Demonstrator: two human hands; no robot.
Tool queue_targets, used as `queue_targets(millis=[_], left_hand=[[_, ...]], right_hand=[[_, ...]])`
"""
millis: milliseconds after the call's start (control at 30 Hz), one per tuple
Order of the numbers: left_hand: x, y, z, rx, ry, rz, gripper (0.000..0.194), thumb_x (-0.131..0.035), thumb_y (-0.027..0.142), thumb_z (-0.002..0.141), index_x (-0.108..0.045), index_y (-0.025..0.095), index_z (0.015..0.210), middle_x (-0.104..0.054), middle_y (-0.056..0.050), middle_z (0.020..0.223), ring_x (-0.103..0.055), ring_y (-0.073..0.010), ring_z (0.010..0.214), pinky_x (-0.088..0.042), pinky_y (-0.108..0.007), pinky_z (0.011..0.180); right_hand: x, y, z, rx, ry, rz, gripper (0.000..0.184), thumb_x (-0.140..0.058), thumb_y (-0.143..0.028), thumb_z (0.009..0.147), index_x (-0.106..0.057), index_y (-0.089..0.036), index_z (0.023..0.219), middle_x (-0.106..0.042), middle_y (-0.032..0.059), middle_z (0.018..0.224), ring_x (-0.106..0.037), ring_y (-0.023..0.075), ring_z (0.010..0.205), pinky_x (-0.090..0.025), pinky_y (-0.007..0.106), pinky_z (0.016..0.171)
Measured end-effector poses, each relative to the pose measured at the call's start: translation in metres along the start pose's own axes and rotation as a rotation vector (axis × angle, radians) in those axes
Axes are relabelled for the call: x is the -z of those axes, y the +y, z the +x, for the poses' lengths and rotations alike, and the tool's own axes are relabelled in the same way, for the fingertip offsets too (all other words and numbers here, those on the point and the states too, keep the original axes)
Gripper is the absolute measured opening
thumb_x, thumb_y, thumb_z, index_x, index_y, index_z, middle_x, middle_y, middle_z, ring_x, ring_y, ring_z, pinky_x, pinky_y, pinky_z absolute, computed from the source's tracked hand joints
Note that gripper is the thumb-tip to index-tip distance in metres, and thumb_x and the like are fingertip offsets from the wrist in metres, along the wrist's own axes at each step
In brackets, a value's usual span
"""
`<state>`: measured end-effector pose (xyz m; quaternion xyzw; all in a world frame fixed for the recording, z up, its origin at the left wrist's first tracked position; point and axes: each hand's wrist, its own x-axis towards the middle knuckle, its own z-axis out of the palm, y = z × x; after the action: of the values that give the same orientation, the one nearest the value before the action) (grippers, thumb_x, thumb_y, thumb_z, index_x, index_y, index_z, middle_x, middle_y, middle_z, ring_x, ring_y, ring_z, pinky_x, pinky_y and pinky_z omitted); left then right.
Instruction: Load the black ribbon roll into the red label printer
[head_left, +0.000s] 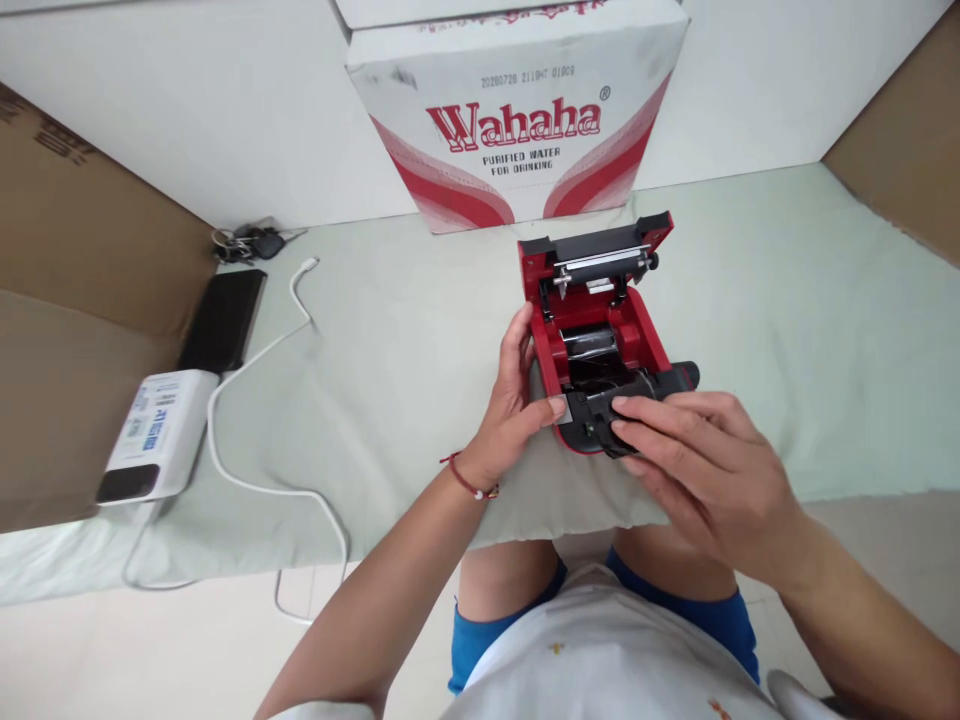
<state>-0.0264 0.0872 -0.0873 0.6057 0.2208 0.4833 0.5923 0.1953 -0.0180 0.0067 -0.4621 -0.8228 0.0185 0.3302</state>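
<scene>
A red and black device (654, 325) that looks like a small label printer sits on the cloth, its lid (600, 245) raised, showing a roller with metal ends. Inside the bay lies a shiny dark roll (589, 342), with dark film in front of it. My left hand (510, 400) grips the device's left side, thumb on the front corner and fingers along the wall. At the front, the fingers of my right hand (705, 465) close on a black part (592, 415) that spans the bay. My right thumb is mostly hidden, and I cannot tell whether that part is loose.
A white Wahaha carton (517, 120) stands behind the device. To the left are a white box-like item (157, 435), a black flat object (223, 318), keys (251, 242) and a white cable (262, 492) hanging over the front edge. Brown cardboard (82, 300) borders the left side.
</scene>
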Motion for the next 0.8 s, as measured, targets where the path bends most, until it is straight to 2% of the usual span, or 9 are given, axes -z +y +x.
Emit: queue_targets(millis=[100, 200, 267, 333, 467, 533, 633, 733, 800], left_hand=[[0.004, -0.001, -0.002, -0.022, 0.082, 0.107, 0.092, -0.074, 0.065, 0.096, -0.026, 0.049, 0.173, -0.021, 0.002, 0.189, -0.014, -0.0352, 0.177, -0.023, -0.058, 0.143], [0.011, 0.010, 0.009, -0.080, 0.248, 0.215, 0.076, -0.067, 0.069, 0.101, -0.036, 0.051, 0.168, -0.025, 0.005, 0.188, -0.009, -0.0328, 0.179, -0.018, -0.057, 0.144], [0.014, 0.025, 0.026, -0.112, 0.322, 0.241, 0.062, -0.059, 0.068, 0.106, -0.047, 0.048, 0.163, -0.035, 0.005, 0.184, -0.018, -0.0301, 0.177, -0.022, -0.054, 0.144], [0.014, 0.044, 0.045, -0.102, 0.330, 0.256, 0.055, -0.054, 0.070, 0.108, -0.058, 0.042, 0.155, -0.053, 0.002, 0.174, -0.033, -0.0288, 0.173, -0.026, -0.051, 0.143], [0.003, 0.068, 0.070, -0.051, 0.320, 0.224, 0.055, -0.049, 0.073, 0.108, -0.077, 0.030, 0.129, -0.078, -0.005, 0.142, -0.068, -0.0288, 0.144, -0.050, -0.048, 0.128], [-0.004, 0.071, 0.066, -0.062, 0.370, 0.262, 0.056, -0.048, 0.071, 0.110, -0.082, 0.026, 0.115, -0.084, -0.006, 0.122, -0.077, -0.0285, 0.127, -0.057, -0.048, 0.120], [-0.010, 0.064, 0.042, -0.130, 0.376, 0.379, 0.065, -0.038, 0.064, 0.115, -0.083, 0.025, 0.090, -0.086, -0.006, 0.103, -0.081, -0.0277, 0.115, -0.053, -0.052, 0.123], [-0.009, 0.054, 0.015, -0.254, 0.250, 0.483, 0.054, -0.041, 0.049, 0.118, -0.085, 0.028, 0.095, -0.088, -0.003, 0.111, -0.081, -0.0258, 0.120, -0.046, -0.052, 0.128], [-0.007, 0.048, 0.003, -0.321, 0.226, 0.557, 0.047, -0.042, 0.040, 0.118, -0.085, 0.029, 0.104, -0.088, -0.002, 0.119, -0.080, -0.0254, 0.124, -0.047, -0.053, 0.126]], right_hand=[[-0.014, -0.008, -0.019, -0.039, 0.075, -0.016, 0.054, -0.070, -0.009, 0.099, -0.068, -0.030, 0.149, -0.082, 0.0075, 0.138, -0.078, 0.0303, 0.116, -0.065, 0.053, 0.096], [-0.021, -0.011, -0.021, -0.064, 0.118, -0.002, 0.061, -0.067, -0.007, 0.099, -0.063, -0.030, 0.155, -0.082, 0.0068, 0.139, -0.077, 0.0293, 0.121, -0.064, 0.054, 0.105], [-0.022, -0.011, -0.020, -0.061, 0.128, 0.008, 0.060, -0.065, -0.006, 0.100, -0.063, -0.030, 0.155, -0.082, 0.0065, 0.138, -0.077, 0.0281, 0.122, -0.063, 0.054, 0.107], [-0.022, -0.010, -0.019, -0.051, 0.133, 0.021, 0.060, -0.065, -0.004, 0.099, -0.064, -0.029, 0.154, -0.082, 0.0066, 0.139, -0.076, 0.0275, 0.122, -0.063, 0.052, 0.108], [-0.023, -0.008, -0.019, -0.048, 0.133, 0.050, 0.065, -0.063, -0.001, 0.097, -0.063, -0.029, 0.155, -0.081, 0.0063, 0.140, -0.076, 0.0276, 0.122, -0.063, 0.051, 0.108], [-0.023, -0.008, -0.020, -0.052, 0.131, 0.060, 0.066, -0.062, -0.001, 0.098, -0.061, -0.030, 0.157, -0.081, 0.0058, 0.141, -0.075, 0.0272, 0.123, -0.063, 0.052, 0.109], [-0.024, -0.007, -0.021, -0.033, 0.135, 0.065, 0.061, -0.061, -0.002, 0.099, -0.063, -0.025, 0.155, -0.081, 0.0075, 0.142, -0.073, 0.0266, 0.126, -0.062, 0.051, 0.111], [-0.025, -0.006, -0.021, -0.020, 0.131, 0.062, 0.053, -0.061, -0.001, 0.099, -0.067, -0.020, 0.147, -0.081, 0.0102, 0.140, -0.071, 0.0264, 0.127, -0.061, 0.049, 0.112], [-0.026, -0.005, -0.022, -0.015, 0.134, 0.063, 0.049, -0.061, -0.001, 0.099, -0.069, -0.018, 0.144, -0.082, 0.0104, 0.138, -0.070, 0.0262, 0.126, -0.060, 0.048, 0.112]])
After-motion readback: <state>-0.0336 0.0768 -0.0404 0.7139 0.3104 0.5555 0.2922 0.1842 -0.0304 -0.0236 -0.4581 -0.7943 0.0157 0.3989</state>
